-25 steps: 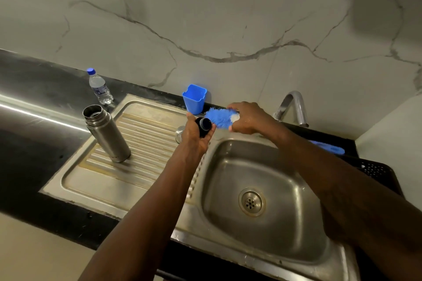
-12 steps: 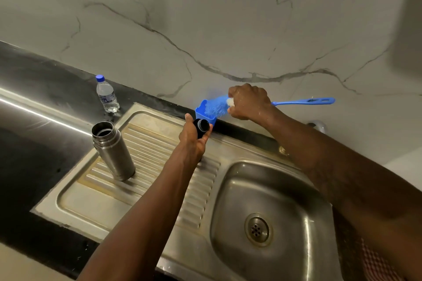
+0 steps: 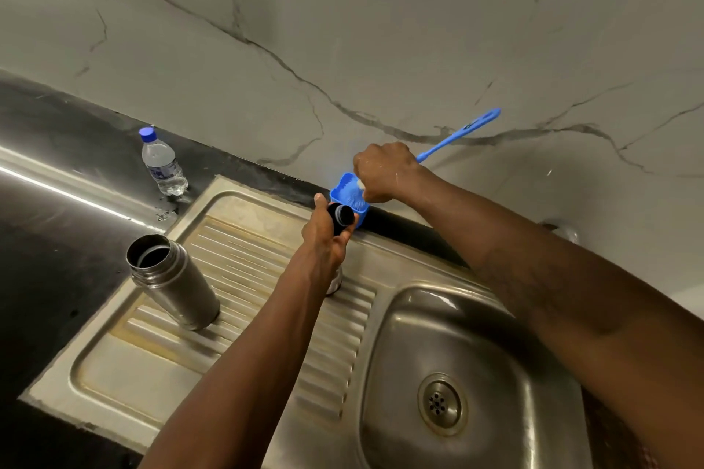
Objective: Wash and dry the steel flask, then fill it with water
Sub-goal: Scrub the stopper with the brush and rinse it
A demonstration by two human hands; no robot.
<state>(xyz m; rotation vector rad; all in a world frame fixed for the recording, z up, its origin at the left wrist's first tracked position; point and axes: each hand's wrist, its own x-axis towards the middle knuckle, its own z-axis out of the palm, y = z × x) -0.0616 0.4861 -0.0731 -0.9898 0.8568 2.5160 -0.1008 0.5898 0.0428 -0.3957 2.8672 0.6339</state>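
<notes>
Right hand (image 3: pixel 384 171) grips the brush (image 3: pixel 457 135), bristles in the blue cup (image 3: pixel 334 196), likely for soap; left hand (image 3: pixel 324 240) clutches the cap (image 3: pixel 341 216) beside it

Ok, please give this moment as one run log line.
left hand: grips black cap | right hand: grips brush, bristles in blue cup | flask: open, upright on drainboard

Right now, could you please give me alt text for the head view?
The right hand holds a blue bottle brush, bristles in a blue cup; the left hand holds a black cap; the open steel flask stands on the drainboard.
</notes>
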